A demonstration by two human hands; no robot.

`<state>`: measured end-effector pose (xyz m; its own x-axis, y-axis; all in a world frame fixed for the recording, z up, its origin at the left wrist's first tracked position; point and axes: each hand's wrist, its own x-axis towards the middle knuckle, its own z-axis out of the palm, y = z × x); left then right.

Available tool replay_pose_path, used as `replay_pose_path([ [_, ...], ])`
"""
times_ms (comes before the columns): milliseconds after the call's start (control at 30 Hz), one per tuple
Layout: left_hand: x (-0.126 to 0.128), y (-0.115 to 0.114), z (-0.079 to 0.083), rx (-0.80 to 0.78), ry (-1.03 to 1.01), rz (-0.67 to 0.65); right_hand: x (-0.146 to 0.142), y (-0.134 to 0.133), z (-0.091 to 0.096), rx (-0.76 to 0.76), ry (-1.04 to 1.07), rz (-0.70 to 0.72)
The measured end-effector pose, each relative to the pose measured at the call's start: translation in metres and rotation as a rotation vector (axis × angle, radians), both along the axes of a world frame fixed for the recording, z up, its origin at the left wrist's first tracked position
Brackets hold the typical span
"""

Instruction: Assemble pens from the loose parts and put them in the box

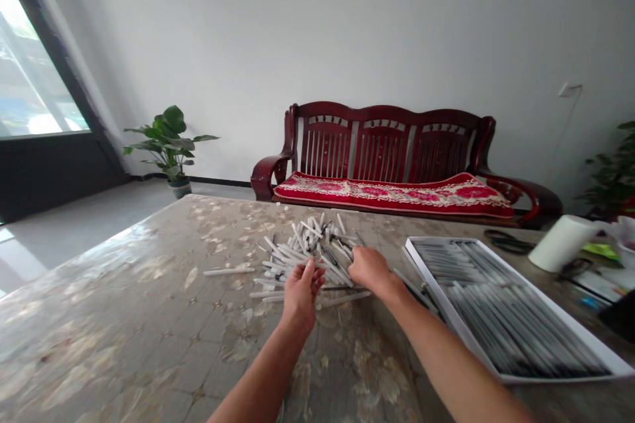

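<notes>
A loose pile of slim white pen-like sticks (292, 254), some with dark parts, lies on the patterned tabletop. My left hand (300, 292) is at the near side of the pile, fingers curled and thumb raised against them; whatever it may hold is too small to make out. At the pile's right edge, my right hand (370, 269) is closed with its back toward me, hiding its fingertips. On the right, a shallow white box (475, 350) contains two rows of similar slim sticks with dark ends.
Single sticks lie left of the pile and along the box's left side. Black-handled scissors (510, 241), a white roll (563, 242) and small clutter occupy the table's far right. Beyond the table are a red wooden bench (381, 145) and a potted plant (171, 139).
</notes>
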<state>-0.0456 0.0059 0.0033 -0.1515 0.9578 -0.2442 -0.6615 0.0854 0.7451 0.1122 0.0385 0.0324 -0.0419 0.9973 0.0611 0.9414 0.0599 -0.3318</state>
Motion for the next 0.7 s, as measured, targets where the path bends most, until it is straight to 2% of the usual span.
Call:
replay_pose_path([
  [33, 0.001, -0.001, 0.001, -0.023, -0.037, -0.013, 0.004, -0.005, 0.001, 0.029, 0.078, -0.056],
  [100, 0.004, -0.002, 0.004, -0.064, -0.088, -0.035, 0.008, -0.016, 0.001, 0.089, 0.395, -0.154],
  [200, 0.008, -0.004, 0.006, -0.095, -0.138, -0.051, 0.005, -0.031, -0.001, 0.159, 1.006, -0.17],
  [267, 0.009, -0.004, 0.006, -0.102, -0.158, -0.057, -0.002, -0.039, -0.004, 0.221, 1.249, -0.172],
  [367, 0.009, -0.003, 0.004, -0.097, -0.168, -0.062, -0.011, -0.044, -0.006, 0.269, 1.369, -0.166],
  [700, 0.01, -0.005, 0.003, -0.095, -0.17, -0.111, -0.016, -0.047, -0.013, 0.261, 1.355, -0.138],
])
